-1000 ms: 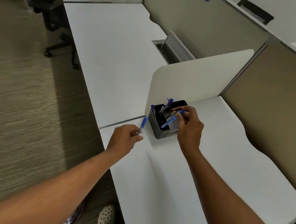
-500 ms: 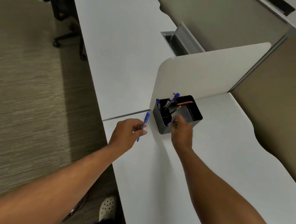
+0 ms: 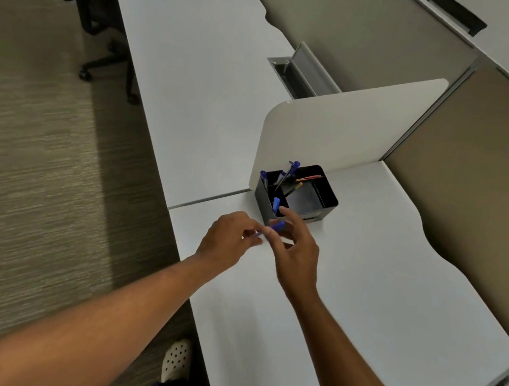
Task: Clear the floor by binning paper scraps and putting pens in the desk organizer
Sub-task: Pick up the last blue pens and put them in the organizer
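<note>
We have one view only, head-worn, looking steeply forward and down, close over the near-left edge of the white laminate desk (image 3: 361, 308).

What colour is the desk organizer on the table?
Black, seen in the head view: the desk organizer stands on the white table.
</note>
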Tool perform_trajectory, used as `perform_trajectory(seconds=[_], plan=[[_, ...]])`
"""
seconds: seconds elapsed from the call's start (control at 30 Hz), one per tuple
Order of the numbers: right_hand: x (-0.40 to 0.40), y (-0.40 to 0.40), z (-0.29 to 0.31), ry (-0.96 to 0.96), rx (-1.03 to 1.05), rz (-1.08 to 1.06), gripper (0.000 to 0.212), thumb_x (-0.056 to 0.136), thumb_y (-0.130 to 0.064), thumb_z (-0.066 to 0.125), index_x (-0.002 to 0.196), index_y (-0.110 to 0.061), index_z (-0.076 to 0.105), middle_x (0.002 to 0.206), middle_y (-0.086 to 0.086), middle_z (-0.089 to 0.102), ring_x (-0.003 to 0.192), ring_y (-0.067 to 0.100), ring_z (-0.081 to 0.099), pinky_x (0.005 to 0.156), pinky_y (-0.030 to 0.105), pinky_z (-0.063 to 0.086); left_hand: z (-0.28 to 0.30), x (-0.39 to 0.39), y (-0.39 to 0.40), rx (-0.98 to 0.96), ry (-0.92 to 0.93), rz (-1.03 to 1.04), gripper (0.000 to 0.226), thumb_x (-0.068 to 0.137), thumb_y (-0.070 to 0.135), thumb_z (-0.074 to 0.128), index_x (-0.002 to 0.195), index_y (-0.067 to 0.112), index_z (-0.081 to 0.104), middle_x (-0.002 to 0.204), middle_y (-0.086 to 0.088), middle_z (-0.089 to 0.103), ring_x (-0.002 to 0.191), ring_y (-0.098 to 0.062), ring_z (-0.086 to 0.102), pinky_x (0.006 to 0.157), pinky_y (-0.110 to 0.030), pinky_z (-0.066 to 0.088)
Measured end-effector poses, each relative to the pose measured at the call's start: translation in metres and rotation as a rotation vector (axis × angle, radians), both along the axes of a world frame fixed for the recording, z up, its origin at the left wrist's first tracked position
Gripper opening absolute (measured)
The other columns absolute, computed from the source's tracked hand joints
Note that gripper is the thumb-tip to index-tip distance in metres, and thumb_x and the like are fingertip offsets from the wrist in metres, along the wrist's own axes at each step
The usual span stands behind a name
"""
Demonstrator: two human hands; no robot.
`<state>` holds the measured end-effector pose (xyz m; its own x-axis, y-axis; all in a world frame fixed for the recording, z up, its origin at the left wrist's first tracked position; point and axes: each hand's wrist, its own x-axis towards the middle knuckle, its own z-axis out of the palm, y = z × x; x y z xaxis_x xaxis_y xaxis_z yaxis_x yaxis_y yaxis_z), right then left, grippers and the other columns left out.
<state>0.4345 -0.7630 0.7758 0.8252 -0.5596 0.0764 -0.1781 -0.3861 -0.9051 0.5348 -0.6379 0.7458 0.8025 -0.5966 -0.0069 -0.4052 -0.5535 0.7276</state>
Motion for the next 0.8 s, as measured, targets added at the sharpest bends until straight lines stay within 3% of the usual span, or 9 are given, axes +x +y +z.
perform_trajectory(seconds=[0.13, 0.27, 0.4, 0.63, 0.8], plan=[[0.004, -0.003, 0.0, -0.004, -0.041, -0.046, 0.021, 0.097, -0.02, 0.073, 0.117, -0.025, 0.072, 0.092, -0.012, 0.074, 0.086, 0.002, 0.072, 0.075, 0.014, 0.059, 0.0, -0.008, -0.004, 0.017, -0.037, -0.056, 0.024, 0.09, 0.032, 0.08, 0.112, 0.021, 0.079, 0.1, 0.002, 0.074, 0.082, -0.009, 0.066, 0.075, -0.021, 0.059], [0.016, -0.022, 0.01, -0.082, -0.001, -0.129, 0.011, 0.095, -0.019, 0.075, 0.104, -0.024, 0.073, 0.086, -0.015, 0.074, 0.083, 0.0, 0.072, 0.07, 0.009, 0.053, 0.0, -0.004, 0.0, 0.001, 0.02, 0.012, 0.05, 0.087, 0.033, 0.083, 0.134, 0.026, 0.068, 0.111, 0.013, 0.062, 0.094, -0.004, 0.06, 0.072, -0.005, 0.038], [0.035, -0.051, 0.025, -0.165, -0.069, -0.204, 0.007, 0.094, -0.017, 0.073, 0.095, -0.023, 0.071, 0.086, -0.021, 0.072, 0.08, -0.003, 0.069, 0.069, 0.007, 0.05, -0.006, 0.002, 0.014, 0.013, 0.069, 0.043, 0.056, 0.088, 0.032, 0.082, 0.14, 0.026, 0.062, 0.122, 0.009, 0.064, 0.101, -0.001, 0.058, 0.074, -0.002, 0.036], [0.068, -0.073, 0.002, 0.032, -0.268, -0.09, 0.005, 0.098, -0.012, 0.069, 0.099, -0.017, 0.068, 0.094, -0.001, 0.069, 0.085, 0.01, 0.066, 0.076, 0.02, 0.055, -0.015, 0.0, 0.024, 0.022, 0.077, 0.049, 0.055, 0.089, 0.035, 0.081, 0.14, 0.029, 0.062, 0.124, 0.009, 0.064, 0.102, -0.001, 0.058, 0.077, -0.004, 0.038], [0.081, -0.071, -0.022, 0.263, -0.328, 0.026, 0.016, 0.102, -0.002, 0.056, 0.104, -0.011, 0.069, 0.092, -0.004, 0.061, 0.081, 0.001, 0.058, 0.07, 0.017, 0.043, -0.014, 0.006, 0.029, 0.028, 0.081, 0.061, 0.054, 0.09, 0.034, 0.081, 0.14, 0.028, 0.062, 0.125, 0.008, 0.064, 0.104, -0.001, 0.058, 0.077, -0.004, 0.038]])
